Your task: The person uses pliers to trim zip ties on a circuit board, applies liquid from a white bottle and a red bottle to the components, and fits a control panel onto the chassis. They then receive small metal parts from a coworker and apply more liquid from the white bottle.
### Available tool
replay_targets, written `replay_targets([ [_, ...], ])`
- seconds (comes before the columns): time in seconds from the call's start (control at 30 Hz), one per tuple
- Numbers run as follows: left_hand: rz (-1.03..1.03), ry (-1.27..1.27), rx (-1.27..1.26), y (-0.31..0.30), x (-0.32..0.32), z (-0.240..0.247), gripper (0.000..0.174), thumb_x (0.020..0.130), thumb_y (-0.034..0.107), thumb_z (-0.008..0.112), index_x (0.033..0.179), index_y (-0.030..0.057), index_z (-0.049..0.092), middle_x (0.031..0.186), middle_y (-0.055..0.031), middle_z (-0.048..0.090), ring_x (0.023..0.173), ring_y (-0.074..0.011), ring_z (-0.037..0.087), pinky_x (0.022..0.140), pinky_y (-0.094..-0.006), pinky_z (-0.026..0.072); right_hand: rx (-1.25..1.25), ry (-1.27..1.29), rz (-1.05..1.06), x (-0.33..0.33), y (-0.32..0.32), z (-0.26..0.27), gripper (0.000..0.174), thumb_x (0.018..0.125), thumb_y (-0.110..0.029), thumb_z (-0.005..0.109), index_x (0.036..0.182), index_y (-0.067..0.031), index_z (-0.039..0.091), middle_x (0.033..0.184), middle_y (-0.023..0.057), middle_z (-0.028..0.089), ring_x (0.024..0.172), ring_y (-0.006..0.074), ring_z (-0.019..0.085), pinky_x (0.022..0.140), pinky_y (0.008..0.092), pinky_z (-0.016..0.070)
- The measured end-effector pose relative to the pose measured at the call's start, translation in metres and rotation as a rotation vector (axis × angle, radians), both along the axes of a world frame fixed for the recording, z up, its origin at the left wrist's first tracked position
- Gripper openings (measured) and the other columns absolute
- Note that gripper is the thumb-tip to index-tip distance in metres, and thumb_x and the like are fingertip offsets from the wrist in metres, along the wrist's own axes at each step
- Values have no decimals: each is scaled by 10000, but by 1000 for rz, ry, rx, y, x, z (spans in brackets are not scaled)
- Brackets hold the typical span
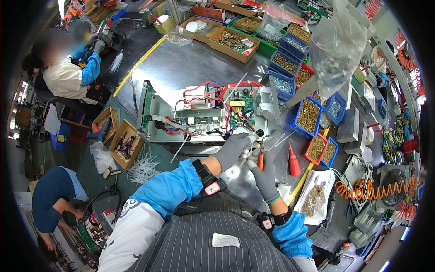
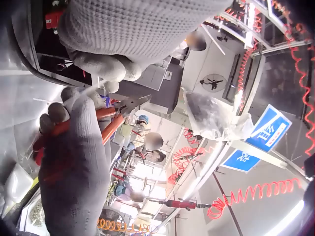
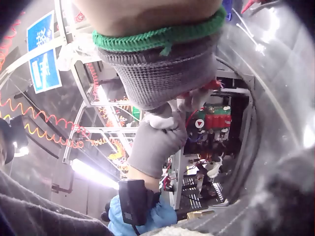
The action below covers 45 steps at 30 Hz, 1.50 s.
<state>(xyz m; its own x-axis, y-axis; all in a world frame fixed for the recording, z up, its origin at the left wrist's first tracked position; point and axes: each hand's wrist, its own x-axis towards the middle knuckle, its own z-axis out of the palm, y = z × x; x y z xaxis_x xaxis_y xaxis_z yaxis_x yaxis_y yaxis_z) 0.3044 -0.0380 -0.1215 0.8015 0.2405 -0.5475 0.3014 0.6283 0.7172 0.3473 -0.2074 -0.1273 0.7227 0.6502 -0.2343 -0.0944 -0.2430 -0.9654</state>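
Note:
Both hands wear grey gloves with pale fingertips and meet at the near edge of an open metal chassis full of circuit boards and red wires. My left hand has its fingers curled; in the left wrist view it pinches a thin white cable tie. My right hand grips orange-handled side cutters, the handles lying across its palm and the metal jaws pointing away from it. The thumb of that hand lies close to the tie. In the right wrist view, the right glove hides the cutters.
A red bottle stands right of my right hand. Blue bins of screws line the right side. Loose white cable ties and cardboard boxes lie left. A plastic bag hangs at upper right. Other people work at left.

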Motion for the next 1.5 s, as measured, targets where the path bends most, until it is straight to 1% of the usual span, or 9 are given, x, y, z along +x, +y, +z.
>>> replay_targets([
  [0.33, -172, 6, 367, 4, -26, -2, 306, 1001, 207, 539, 1206, -5, 623, 860, -120, 723, 489, -63, 489, 457, -229, 408, -95, 178, 290, 28, -25, 34, 573, 890, -248, 666, 1392, -43, 478, 1093, 36, 587, 922, 115, 551, 821, 277, 457],
  [0.63, -159, 5, 469, 3, -27, -8, 287, 977, 227, 554, 1110, 0, 670, 762, -52, 648, 550, -77, 519, 509, -253, 429, -270, 66, 520, 81, -8, 24, 533, 870, -189, 673, 1337, 33, 544, 1114, 62, 654, 1046, 143, 589, 944, 303, 467],
  [0.7, -169, -11, 503, 3, -26, -3, 282, 1001, 214, 535, 1139, -6, 643, 800, -81, 691, 493, -63, 494, 458, -230, 413, -136, -8, 491, 85, -5, 19, 555, 871, -240, 697, 1337, 29, 561, 813, 9, 588, 716, 73, 522, 651, 256, 440],
  [0.93, -141, -3, 509, 5, -28, -1, 284, 995, 212, 539, 1140, 0, 658, 770, -54, 639, 490, -71, 486, 459, -242, 418, -159, 89, 543, 98, -2, 29, 536, 860, -234, 704, 1309, 34, 584, 863, 20, 626, 746, 109, 562, 705, 282, 472],
  [1.1, -152, -11, 532, 8, -27, 0, 276, 997, 196, 529, 1135, -3, 661, 777, -64, 649, 483, -72, 482, 452, -243, 416, -254, -368, 505, 94, 1, 31, 468, 801, -202, 683, 1215, 15, 650, 776, 98, 637, 688, 165, 575, 684, 339, 484],
  [1.2, -124, 43, 487, 8, -27, 1, 284, 945, 226, 577, 1055, -4, 703, 753, -90, 659, 674, -138, 582, 646, -310, 470, -374, -530, 535, 89, 3, 34, 444, 789, -174, 662, 1188, 21, 653, 747, 146, 621, 676, 181, 597, 668, 350, 489],
  [1.33, -151, -12, 518, 10, -29, -6, 271, 1002, 198, 525, 1124, -7, 654, 812, -86, 687, 478, -82, 494, 450, -252, 423, -256, -620, 452, 80, 1, 27, 366, 802, -160, 640, 1103, 48, 651, 709, 122, 610, 650, 202, 605, 639, 368, 485],
  [1.43, -137, -8, 492, 11, -30, 0, 269, 1003, 193, 520, 1122, -9, 651, 834, -101, 706, 479, -95, 511, 453, -261, 431, -204, -267, 426, 75, -3, 21, 281, 830, -128, 630, 1009, 88, 638, 682, 91, 591, 620, 201, 594, 600, 356, 475],
  [1.5, -125, -12, 457, 10, -31, 9, 267, 1002, 188, 517, 1120, -10, 651, 842, -106, 712, 480, -102, 522, 456, -265, 435, -12, 630, 320, 72, -3, 27, 283, 870, -115, 627, 1097, 48, 668, 778, 57, 643, 612, 135, 565, 572, 283, 457],
])
